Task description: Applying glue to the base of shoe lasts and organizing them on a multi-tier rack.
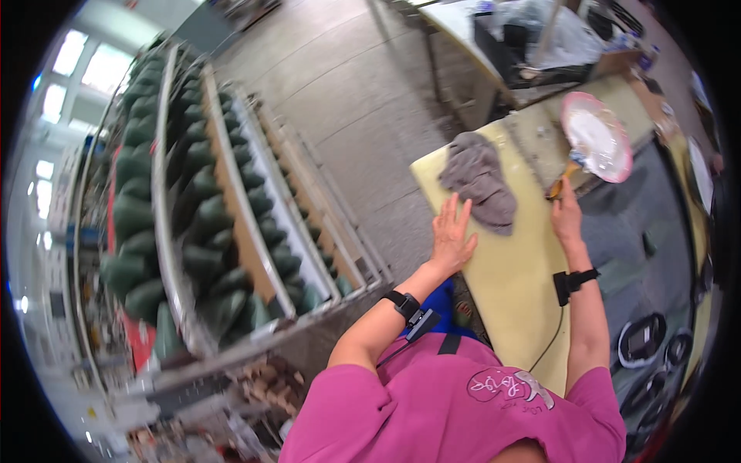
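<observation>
Workshop with rack [159, 170] of green forms [128, 272]

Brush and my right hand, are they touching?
Touching. The head view shows the right hand holding the brush by its orange handle.

The crumpled grey rag [480, 181] looks like soft, matt cloth with a fuzzy nap. Beneath it, the yellow tabletop [517, 285] appears smooth, with a low sheen. The brush [570, 167] has a smooth orange handle, its material unclear; the pink-rimmed dish [567, 116] and its white contents look glossy. A bag [567, 42] of thin plastic shines in creases. On the rack [165, 185], rails have a dull metallic sheen — the dark green moulded pieces [140, 272] look smooth and satiny. The floor [340, 96] resembles matt concrete; the pink T-shirt [424, 409] is matt fabric.
</observation>
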{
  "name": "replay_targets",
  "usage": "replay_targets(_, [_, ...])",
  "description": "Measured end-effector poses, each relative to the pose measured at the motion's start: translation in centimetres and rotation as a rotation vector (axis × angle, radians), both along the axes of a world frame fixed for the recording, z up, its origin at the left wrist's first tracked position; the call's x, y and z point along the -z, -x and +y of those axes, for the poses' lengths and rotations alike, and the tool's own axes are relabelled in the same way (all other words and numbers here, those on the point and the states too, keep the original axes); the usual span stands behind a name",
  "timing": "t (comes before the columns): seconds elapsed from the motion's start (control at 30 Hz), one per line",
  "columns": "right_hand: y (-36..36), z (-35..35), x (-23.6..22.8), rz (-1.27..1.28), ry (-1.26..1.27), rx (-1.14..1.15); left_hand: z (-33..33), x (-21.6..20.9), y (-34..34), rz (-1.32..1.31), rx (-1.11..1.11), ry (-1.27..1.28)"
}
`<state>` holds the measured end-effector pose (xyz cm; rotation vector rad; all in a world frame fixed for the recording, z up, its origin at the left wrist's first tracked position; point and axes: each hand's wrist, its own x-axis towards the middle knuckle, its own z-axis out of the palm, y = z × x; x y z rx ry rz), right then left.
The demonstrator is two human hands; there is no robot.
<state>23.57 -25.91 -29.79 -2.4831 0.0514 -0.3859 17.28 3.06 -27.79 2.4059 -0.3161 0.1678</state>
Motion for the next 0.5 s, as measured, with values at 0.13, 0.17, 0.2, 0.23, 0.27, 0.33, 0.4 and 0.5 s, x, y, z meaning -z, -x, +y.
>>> replay_targets(0.13, [-0.1, -0.2, -1.0, 0.017, 0.057, -0.047, 3.3, -1.5, 7.1, 0.031, -0.081, 0.035])
replay_targets(0.17, [0.0, 0.7, -1.1, 0.010, 0.046, -0.085, 4.7, -1.8, 9.3, 0.019, -0.123, 0.041])
replay_targets(0.2, [-0.1, 1.3, -1.5, -0.059, 0.049, -0.067, 5.8, -2.2, 11.1, 0.002, -0.156, 0.052])
replay_targets(0.23, [0.0, 2.5, -2.4, -0.120, 0.047, -0.056, 6.8, -2.8, 12.9, -0.004, -0.194, 0.047])
replay_targets(0.27, [-0.1, 4.1, -3.4, -0.126, 0.039, -0.094, 7.9, -3.4, 14.7, -0.003, -0.280, 0.053])
replay_targets(0.33, [1.5, 11.0, -7.9, -0.235, -0.111, -0.362, 10.1, -5.2, 18.5, -0.005, -0.395, 0.053])
replay_targets(0.4, [3.4, 16.3, -11.4, -0.222, -0.284, -0.527, 11.4, -8.3, 20.6, -0.150, -0.509, -0.083])
replay_targets(0.5, [7.6, 24.9, -13.7, -0.287, -0.366, -0.885, 14.9, -12.1, 23.7, -0.419, -0.763, -0.229])
